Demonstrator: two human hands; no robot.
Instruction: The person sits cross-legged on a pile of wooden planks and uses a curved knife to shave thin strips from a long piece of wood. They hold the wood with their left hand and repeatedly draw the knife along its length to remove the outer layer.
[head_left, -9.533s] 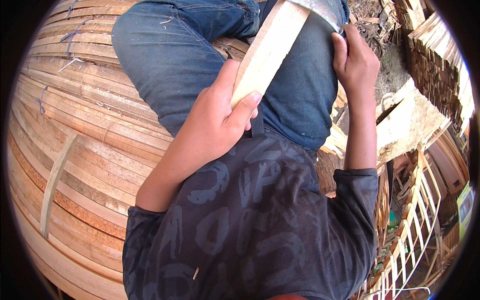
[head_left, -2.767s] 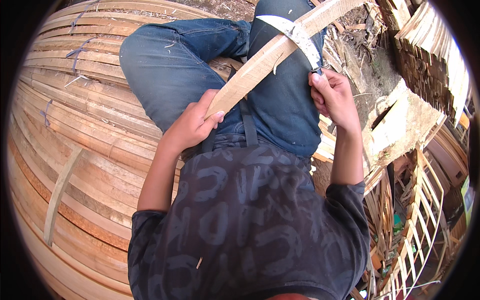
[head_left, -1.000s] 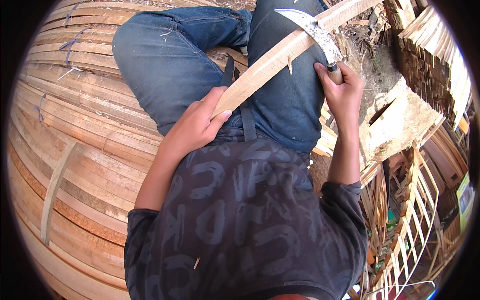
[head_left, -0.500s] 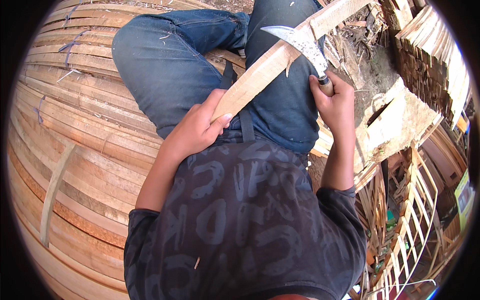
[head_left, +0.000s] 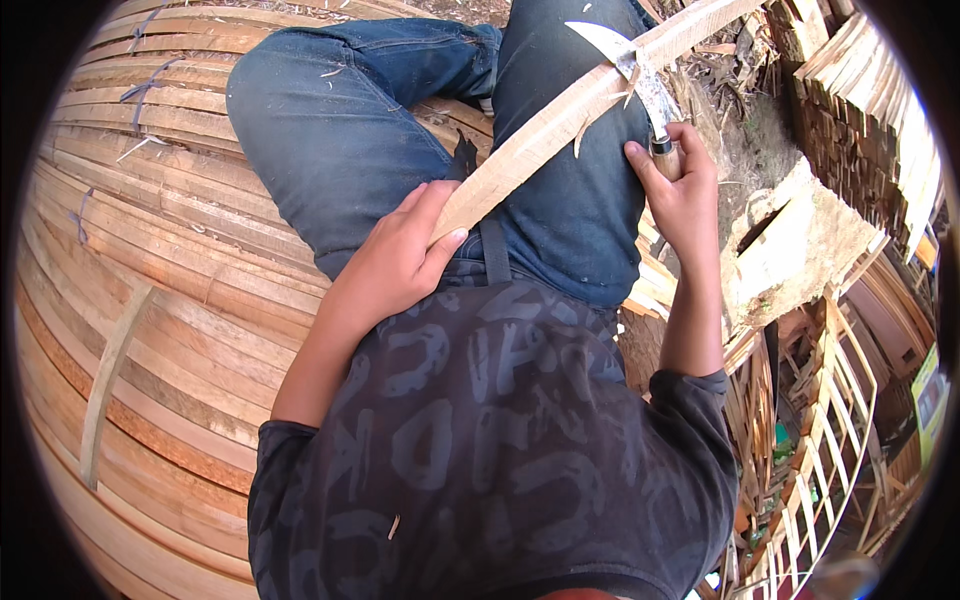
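A long squared wooden strip (head_left: 540,150) lies slantwise over my right thigh, running from my lap to the far right. My left hand (head_left: 415,235) is wrapped round its near end, thumb on top. My right hand (head_left: 683,190) grips the wooden handle of a curved knife (head_left: 655,105), whose hooked blade crosses the strip near its middle and touches it. The blade's tip points to the far left. Thin curled shavings stick out from the strip's lower side, one beside the blade and one nearer to me.
Bundles of long wooden slats (head_left: 180,240), tied with cord, fill the left side. At the far right stands a stack of split wood (head_left: 870,120). A pale wooden block (head_left: 800,245) sits right of my forearm, with a slatted wooden frame (head_left: 820,440) nearer to me.
The knife and my right hand have moved away along the strip, to the far right. A fresh shaving curls up beside the blade. My left hand keeps its hold.
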